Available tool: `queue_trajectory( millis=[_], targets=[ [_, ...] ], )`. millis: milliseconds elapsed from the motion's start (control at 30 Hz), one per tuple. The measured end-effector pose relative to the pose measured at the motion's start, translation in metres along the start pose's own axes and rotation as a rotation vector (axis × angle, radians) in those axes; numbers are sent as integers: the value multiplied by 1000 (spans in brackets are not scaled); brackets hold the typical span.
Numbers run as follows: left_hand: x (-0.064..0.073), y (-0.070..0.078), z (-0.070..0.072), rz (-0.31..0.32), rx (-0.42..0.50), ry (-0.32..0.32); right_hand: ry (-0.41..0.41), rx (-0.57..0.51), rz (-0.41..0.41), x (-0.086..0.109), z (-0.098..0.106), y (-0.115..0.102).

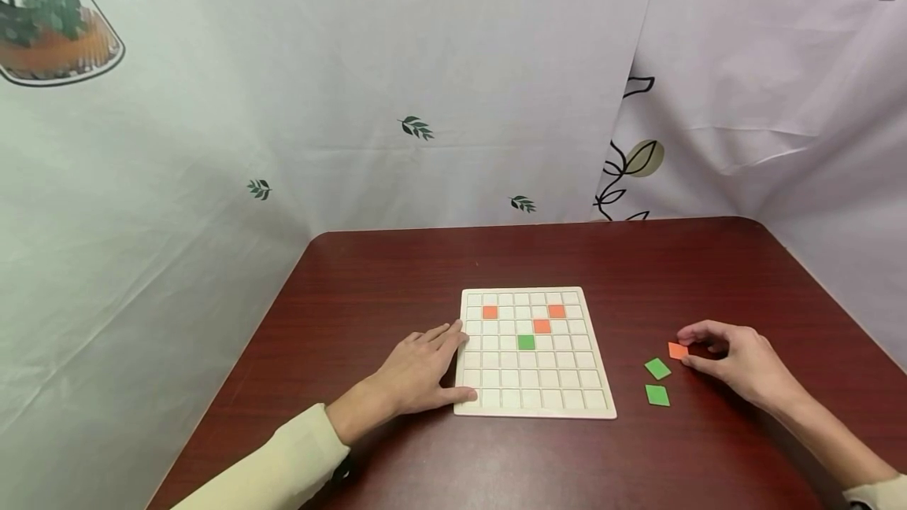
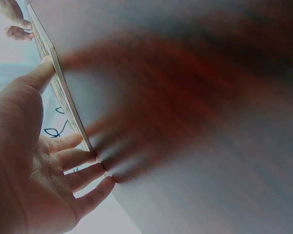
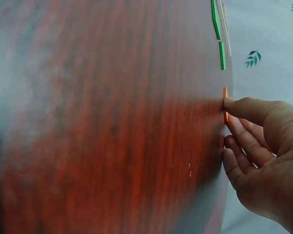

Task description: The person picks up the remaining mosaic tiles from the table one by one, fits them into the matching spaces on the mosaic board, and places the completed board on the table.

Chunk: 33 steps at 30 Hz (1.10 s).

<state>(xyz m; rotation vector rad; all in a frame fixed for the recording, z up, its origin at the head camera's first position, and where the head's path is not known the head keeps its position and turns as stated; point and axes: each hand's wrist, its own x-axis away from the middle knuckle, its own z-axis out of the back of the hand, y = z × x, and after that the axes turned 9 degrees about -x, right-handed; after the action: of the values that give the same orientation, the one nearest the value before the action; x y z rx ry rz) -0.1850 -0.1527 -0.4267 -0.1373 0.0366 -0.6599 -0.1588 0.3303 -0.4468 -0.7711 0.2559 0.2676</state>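
A white grid board (image 1: 534,406) lies flat on the table, with three orange tiles and one green tile (image 1: 526,342) in its cells. My left hand (image 1: 418,372) rests against the board's left edge, fingers spread and thumb on the near left corner. In the left wrist view the fingertips of that hand (image 2: 53,165) touch the table beside the edge of the board (image 2: 68,97). Right of the board, my right hand (image 1: 744,360) pinches an orange square tile (image 1: 677,351) between thumb and finger at table level. The right wrist view shows the thumb on this orange tile (image 3: 225,105).
Two loose green tiles, an upper one (image 1: 657,369) and a lower one (image 1: 657,395), lie between the board and my right hand. The dark red wooden table (image 1: 368,282) has rounded far corners. White cloth (image 1: 460,101) with plant prints hangs behind and at both sides.
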Motion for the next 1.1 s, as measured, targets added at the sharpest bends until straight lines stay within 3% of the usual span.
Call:
queue_trajectory(
  millis=[1100],
  targets=[
    [-1,0,-1,-6,-11,4,11,24,20,2,-2,-1]
  ],
)
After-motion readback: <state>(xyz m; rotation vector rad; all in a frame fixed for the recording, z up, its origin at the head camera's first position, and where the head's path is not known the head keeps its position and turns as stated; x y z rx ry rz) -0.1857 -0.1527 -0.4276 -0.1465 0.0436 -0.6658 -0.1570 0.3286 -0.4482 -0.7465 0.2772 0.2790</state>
